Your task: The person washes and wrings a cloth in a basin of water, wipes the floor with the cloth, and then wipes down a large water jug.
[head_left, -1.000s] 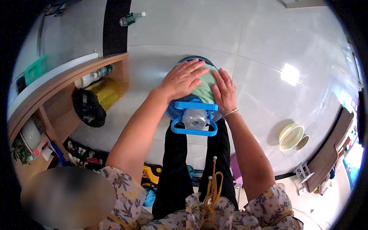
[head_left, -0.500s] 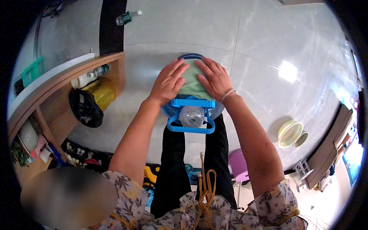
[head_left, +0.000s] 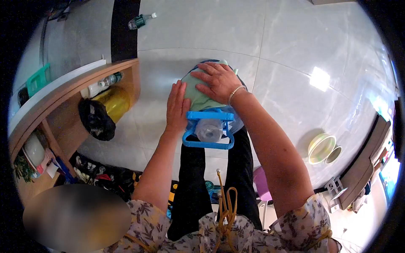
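A large clear-blue water jug [head_left: 237, 121] is in front of my legs, its neck pointing toward me. A blue carrying handle [head_left: 211, 115] is fixed around the neck. A pale green cloth [head_left: 195, 93] lies over the jug's body. My right hand [head_left: 219, 82] rests flat on the cloth with its fingers spread, a bracelet on its wrist. At the left side of the jug, my left hand [head_left: 176, 106] lies against the cloth's edge with straight fingers. Neither hand is wrapped around anything.
To the left stands a wooden shelf unit [head_left: 134, 80], with a yellow bin [head_left: 114, 104] lined with a black bag [head_left: 97, 120]. A plastic bottle [head_left: 141, 21] lies on the tiled floor ahead. Basins [head_left: 321, 148] and a purple stool [head_left: 262, 185] are at the right.
My right hand has moved left across the top of the cloth. My left hand has slid down and outward to the jug's left side. The cloth has shifted left.
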{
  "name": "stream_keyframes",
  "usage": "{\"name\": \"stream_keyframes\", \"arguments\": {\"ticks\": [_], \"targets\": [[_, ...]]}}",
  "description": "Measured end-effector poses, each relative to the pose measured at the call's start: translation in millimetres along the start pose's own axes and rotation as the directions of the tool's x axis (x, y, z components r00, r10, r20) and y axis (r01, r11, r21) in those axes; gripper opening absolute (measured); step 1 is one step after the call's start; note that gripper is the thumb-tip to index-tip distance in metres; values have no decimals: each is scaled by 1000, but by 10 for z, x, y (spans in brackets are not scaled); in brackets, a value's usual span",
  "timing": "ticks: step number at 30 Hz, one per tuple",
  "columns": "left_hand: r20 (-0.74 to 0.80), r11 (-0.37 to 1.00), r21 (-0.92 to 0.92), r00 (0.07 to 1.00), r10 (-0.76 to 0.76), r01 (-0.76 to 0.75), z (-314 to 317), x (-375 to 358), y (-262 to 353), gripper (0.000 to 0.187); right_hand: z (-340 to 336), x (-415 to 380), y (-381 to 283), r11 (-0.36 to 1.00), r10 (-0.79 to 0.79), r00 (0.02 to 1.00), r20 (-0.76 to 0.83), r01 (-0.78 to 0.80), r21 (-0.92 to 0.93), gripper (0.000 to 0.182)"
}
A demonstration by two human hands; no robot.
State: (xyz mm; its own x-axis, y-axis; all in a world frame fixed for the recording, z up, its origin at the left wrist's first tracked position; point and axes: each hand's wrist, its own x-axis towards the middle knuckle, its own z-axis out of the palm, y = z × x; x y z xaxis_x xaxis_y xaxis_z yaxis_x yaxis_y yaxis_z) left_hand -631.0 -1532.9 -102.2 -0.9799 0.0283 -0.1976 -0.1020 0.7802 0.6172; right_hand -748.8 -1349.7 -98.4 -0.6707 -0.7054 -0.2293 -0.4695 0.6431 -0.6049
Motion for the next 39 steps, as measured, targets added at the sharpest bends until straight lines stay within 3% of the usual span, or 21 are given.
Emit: {"name": "stream_keyframes", "arguments": {"ticks": [2, 8, 10, 18, 26, 28, 30, 32, 34, 36, 39], "targets": [[12, 999, 10, 999, -31, 31, -4, 7, 7, 46, 7, -5, 26, 1000, -4, 1000, -2, 4, 26, 43], [103, 994, -60, 990, 95, -89, -121, 289, -95, 46, 45, -102, 66, 992, 108, 992, -71, -102, 73, 46], [232, 993, -118, 971, 54, -27, -156, 478, -52, 45, 25, -149, 98, 983, 158, 985, -74, -150, 103, 47], [438, 988, -154, 895, 80, -13, -127, 969, 283, 46, 125, -537, 218, 910, 374, 900, -223, -309, 278, 46], [627, 895, -53, 683, 375, -443, 134, 1265, 560, 46, 367, -1030, 138, 736, 628, 715, -306, -420, 530, 49], [623, 882, -47, 677, 392, -468, 153, 1254, 558, 46, 394, -1047, 80, 718, 660, 672, -336, -431, 547, 48], [615, 871, -35, 676, 405, -490, 135, 1228, 520, 46, 385, -1001, 54, 754, 634, 683, -362, -443, 485, 48], [537, 879, -21, 736, 412, -477, 82, 1154, 451, 48, 328, -927, 61, 789, 602, 700, -385, -449, 420, 48], [492, 908, -37, 783, 380, -418, -5, 1048, 351, 48, 253, -813, 82, 886, 456, 796, -398, -365, 285, 48], [449, 933, -51, 826, 340, -356, -71, 925, 279, 49, 163, -691, 156, 907, 410, 829, -382, -325, 268, 48], [362, 965, -84, 894, 263, -250, -163, 647, 80, 50, 87, -439, 171, 967, 214, 940, -264, -165, 195, 45]]}}
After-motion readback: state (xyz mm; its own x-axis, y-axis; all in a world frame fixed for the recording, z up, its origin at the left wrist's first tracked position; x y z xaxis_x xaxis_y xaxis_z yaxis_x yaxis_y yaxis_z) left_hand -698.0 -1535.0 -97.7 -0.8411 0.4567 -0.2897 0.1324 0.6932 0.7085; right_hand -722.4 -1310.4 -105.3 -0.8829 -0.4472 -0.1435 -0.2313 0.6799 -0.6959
